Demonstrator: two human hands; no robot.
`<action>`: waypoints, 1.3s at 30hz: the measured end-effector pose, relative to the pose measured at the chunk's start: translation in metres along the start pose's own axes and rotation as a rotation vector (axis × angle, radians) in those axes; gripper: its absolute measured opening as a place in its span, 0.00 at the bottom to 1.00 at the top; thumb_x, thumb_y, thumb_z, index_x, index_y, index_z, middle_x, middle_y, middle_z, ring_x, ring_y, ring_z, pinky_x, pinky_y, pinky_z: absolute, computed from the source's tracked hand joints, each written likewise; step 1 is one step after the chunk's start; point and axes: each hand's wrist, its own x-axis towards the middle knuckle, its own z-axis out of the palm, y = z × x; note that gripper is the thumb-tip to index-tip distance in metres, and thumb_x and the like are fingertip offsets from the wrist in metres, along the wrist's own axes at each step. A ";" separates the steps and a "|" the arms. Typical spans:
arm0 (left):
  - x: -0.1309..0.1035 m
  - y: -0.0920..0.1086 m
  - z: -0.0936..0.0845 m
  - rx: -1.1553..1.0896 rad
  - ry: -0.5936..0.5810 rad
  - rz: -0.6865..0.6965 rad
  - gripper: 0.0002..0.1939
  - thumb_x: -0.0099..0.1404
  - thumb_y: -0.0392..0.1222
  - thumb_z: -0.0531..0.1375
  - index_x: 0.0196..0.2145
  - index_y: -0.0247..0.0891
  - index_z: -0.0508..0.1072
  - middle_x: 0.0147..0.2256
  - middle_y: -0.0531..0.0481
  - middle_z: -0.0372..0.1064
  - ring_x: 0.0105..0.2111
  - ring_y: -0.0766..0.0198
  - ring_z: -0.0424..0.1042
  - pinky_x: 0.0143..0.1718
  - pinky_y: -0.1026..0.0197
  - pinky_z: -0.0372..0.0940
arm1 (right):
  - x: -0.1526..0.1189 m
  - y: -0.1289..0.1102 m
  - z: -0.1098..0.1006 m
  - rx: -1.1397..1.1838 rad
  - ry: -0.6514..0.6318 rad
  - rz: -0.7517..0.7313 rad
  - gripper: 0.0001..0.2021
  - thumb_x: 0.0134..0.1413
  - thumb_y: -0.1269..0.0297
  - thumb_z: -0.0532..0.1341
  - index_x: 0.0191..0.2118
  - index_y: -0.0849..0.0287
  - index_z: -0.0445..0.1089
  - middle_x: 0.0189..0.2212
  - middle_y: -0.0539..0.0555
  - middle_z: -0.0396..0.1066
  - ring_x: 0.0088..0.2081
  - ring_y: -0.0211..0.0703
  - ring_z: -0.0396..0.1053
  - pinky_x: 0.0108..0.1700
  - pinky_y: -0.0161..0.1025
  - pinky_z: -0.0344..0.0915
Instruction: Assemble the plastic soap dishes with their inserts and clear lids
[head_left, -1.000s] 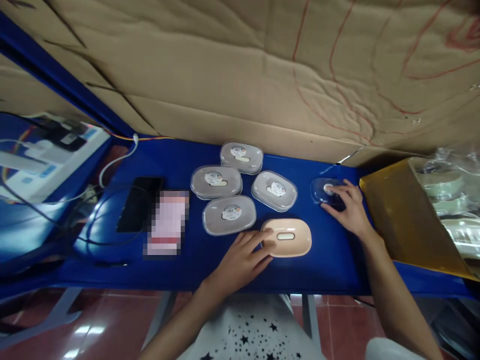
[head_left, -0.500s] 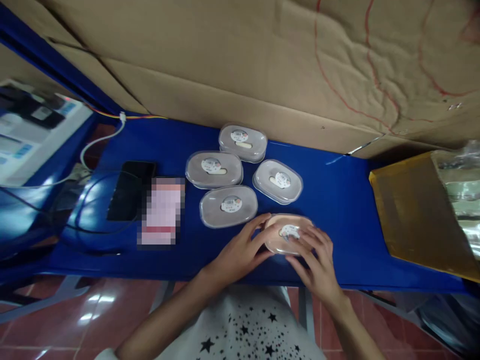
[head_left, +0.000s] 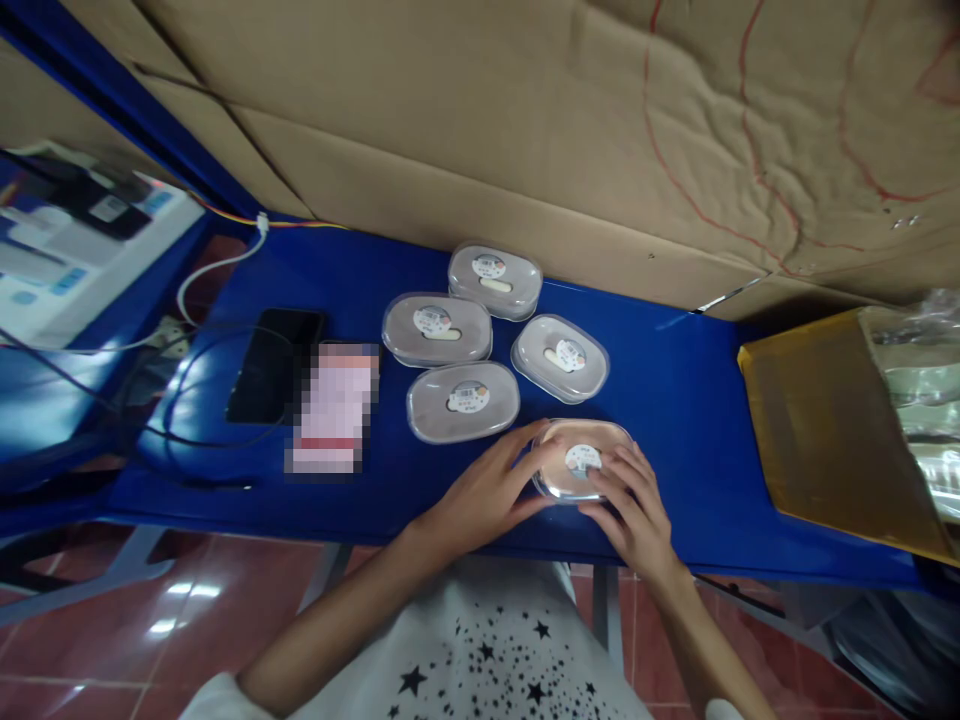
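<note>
An oval clear-lidded container with a round white label lies near the front edge of the blue table. My left hand grips its left end, with the thumb below and the fingers above. Round the right end is my right hand, its fingers bent over the lid beside the label. Several similar containers sit just beyond: one nearest on the left, one behind it, one at the back and one to the right.
Left of the containers lie a phone with a blurred-out pink screen and a black phone, among loose cables. At the right stands an open cardboard box with clear plastic-wrapped items. A cardboard wall closes off the back.
The view has shifted slightly, so the scene sits a little differently in the picture. My right fingers have moved slightly off the label; both hands stay at the same container.
</note>
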 end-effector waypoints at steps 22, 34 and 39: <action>0.002 0.000 0.002 0.091 0.045 0.034 0.33 0.81 0.45 0.57 0.77 0.44 0.49 0.70 0.35 0.63 0.69 0.47 0.66 0.67 0.40 0.68 | -0.003 0.003 -0.008 -0.098 -0.002 -0.041 0.37 0.63 0.66 0.73 0.73 0.49 0.63 0.58 0.57 0.78 0.65 0.58 0.73 0.71 0.68 0.66; 0.003 0.003 -0.001 0.074 0.011 -0.014 0.34 0.81 0.49 0.58 0.76 0.45 0.50 0.68 0.37 0.65 0.68 0.46 0.68 0.67 0.39 0.68 | -0.016 -0.004 -0.016 -0.261 0.046 0.110 0.36 0.60 0.59 0.76 0.70 0.35 0.66 0.51 0.53 0.76 0.51 0.54 0.76 0.62 0.57 0.69; 0.003 0.002 0.000 0.064 0.008 -0.024 0.35 0.81 0.50 0.58 0.77 0.47 0.48 0.67 0.38 0.66 0.66 0.46 0.69 0.66 0.39 0.68 | -0.017 -0.004 -0.011 -0.250 0.012 0.185 0.35 0.63 0.56 0.73 0.72 0.33 0.63 0.54 0.55 0.70 0.57 0.59 0.72 0.69 0.66 0.64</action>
